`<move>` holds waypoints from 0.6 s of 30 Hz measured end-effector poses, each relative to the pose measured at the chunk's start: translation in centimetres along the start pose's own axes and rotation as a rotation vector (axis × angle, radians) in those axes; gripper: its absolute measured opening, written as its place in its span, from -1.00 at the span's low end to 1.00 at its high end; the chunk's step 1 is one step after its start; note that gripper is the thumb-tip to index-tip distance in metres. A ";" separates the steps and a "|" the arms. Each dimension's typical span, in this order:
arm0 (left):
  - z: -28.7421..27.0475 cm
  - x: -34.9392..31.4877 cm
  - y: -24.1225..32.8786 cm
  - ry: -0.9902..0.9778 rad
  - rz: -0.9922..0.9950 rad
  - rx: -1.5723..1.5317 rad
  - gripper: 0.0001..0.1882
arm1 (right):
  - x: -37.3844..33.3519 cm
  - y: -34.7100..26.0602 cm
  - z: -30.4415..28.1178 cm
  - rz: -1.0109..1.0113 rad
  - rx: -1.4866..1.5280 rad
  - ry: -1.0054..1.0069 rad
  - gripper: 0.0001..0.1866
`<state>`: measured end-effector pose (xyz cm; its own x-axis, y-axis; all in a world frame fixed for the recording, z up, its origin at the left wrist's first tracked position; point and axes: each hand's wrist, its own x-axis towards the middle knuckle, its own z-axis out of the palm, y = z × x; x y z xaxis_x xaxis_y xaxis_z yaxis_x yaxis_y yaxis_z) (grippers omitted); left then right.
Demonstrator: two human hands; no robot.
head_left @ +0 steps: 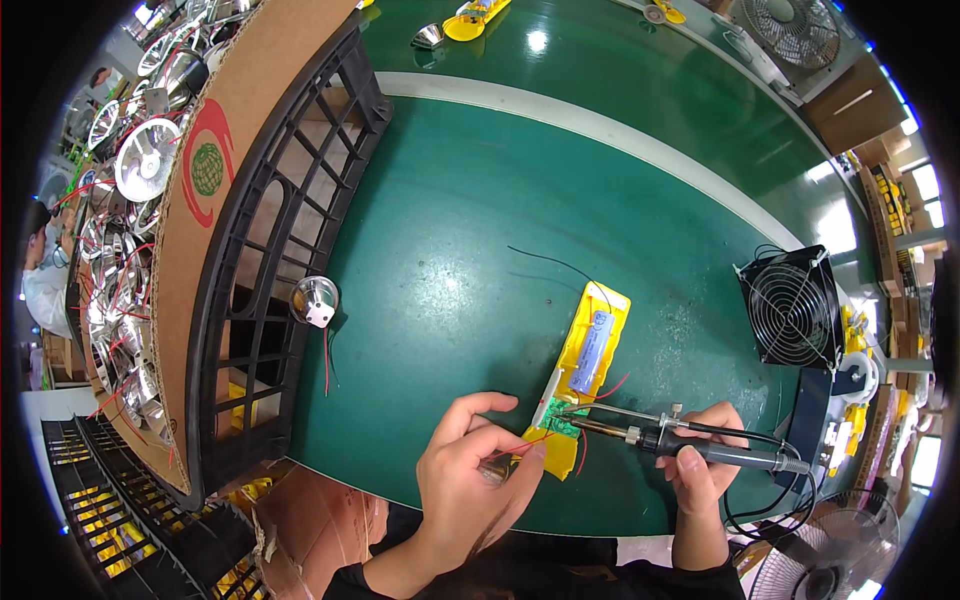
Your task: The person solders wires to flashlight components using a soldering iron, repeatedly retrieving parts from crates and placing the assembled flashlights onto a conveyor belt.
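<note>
A yellow plastic housing (562,457) lies slantwise on the table, its inside facing up. In it sit a blue cylindrical battery (592,352) and, nearer to me, a small green circuit board (566,418). Thin red wires stick out around the board, and a black wire (560,264) trails from the housing's far end. My right hand (703,462) grips a soldering iron (735,455), whose tip meets the board; a thin metal tube runs alongside the iron. Beside the board's left edge, thumb and forefinger of my left hand (478,468) pinch a red wire (537,440).
A shiny reflector cup (315,300) with wires rests against a black plastic crate (212,350) at left. Behind that, a cardboard box (245,85) borders many reflectors (148,160). A square black fan (792,310) stands at right, near the iron's looping cable (810,500).
</note>
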<state>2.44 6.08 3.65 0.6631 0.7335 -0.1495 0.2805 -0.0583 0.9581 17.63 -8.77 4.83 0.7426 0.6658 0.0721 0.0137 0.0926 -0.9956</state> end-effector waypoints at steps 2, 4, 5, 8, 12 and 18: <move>0.0 0.0 0.1 0.000 -0.001 0.010 -0.93 | 0.0 0.0 -0.1 0.014 -0.025 -0.007 -0.76; 0.0 0.0 0.1 -0.001 -0.004 0.011 -0.93 | 0.0 0.0 -0.2 0.015 -0.026 -0.005 -0.76; 0.0 0.0 0.1 -0.002 -0.005 0.011 -0.93 | 0.0 0.0 -0.2 0.006 -0.040 -0.008 -0.75; -0.1 0.1 0.2 -0.004 -0.003 0.020 -0.93 | -0.1 0.1 -0.2 -0.003 -0.056 -0.010 -0.75; 0.0 0.1 0.2 -0.001 -0.010 0.016 -0.93 | -0.1 0.1 -0.2 -0.025 -0.022 -0.003 -0.73; 0.0 0.0 0.2 0.002 -0.013 0.010 -0.94 | -0.1 0.2 -0.2 -0.052 0.033 0.023 -0.72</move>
<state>2.53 6.08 3.79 0.6579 0.7355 -0.1617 0.2963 -0.0555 0.9535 17.72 -8.96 4.59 0.7568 0.6422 0.1216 0.0308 0.1508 -0.9881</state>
